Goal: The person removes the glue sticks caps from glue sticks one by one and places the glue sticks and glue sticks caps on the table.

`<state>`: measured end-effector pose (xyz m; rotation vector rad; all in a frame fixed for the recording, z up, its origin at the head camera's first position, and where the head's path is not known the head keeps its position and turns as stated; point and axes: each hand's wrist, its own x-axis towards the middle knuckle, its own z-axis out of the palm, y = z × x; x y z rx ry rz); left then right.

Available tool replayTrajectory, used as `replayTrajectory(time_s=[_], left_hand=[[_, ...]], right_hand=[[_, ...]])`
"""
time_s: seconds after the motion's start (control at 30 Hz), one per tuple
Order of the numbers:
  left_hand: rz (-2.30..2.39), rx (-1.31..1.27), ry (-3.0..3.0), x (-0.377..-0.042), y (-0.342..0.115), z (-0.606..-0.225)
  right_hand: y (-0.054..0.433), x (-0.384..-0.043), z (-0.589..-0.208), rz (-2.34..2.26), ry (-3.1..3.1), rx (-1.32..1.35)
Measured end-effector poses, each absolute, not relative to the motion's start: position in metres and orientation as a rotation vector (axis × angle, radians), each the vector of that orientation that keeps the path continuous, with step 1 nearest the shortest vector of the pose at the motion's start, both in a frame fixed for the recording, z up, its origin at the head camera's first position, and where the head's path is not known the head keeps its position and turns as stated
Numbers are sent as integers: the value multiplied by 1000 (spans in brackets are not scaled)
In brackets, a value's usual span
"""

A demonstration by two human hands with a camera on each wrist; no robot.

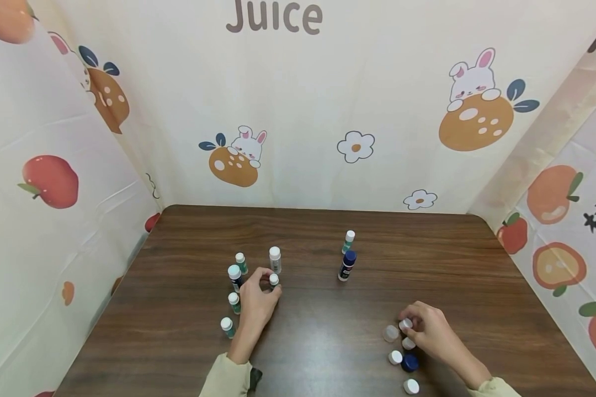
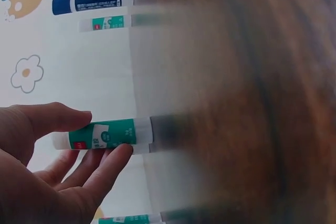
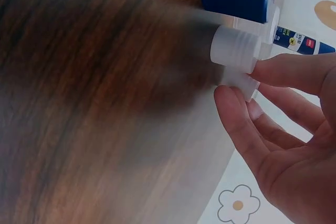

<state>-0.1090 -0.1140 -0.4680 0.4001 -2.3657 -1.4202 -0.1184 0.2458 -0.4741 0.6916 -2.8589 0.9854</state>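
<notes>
My left hand [image 1: 259, 300] holds a small green glue stick [image 2: 113, 134] upright on the table, thumb on one side and fingers on the other. Just behind it stands a taller glue stick with a white top [image 1: 275, 260]. My right hand [image 1: 429, 328] pinches a small white cap [image 1: 405, 324] between thumb and forefinger, low over the table. Close about those fingers lie a translucent cap [image 1: 390, 333], a white cap [image 3: 234, 49], which partly covers the pinched one in the right wrist view, and a dark blue cap [image 1: 409, 363].
Left of my left hand stand several glue sticks, among them a dark blue one [image 1: 235, 277] and a green one [image 1: 227, 327]. Farther back, a navy glue stick [image 1: 346, 266] stands before a green one [image 1: 348, 241]. Printed curtains [image 1: 303, 99] surround the wooden table [image 1: 308, 336].
</notes>
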Motion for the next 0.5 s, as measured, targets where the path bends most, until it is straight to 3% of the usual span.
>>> replayTrajectory(time_s=[0.5], left_hand=[[-1354, 276, -2319, -104, -104, -439]], right_hand=[[242, -114, -471, 930, -2788, 670]])
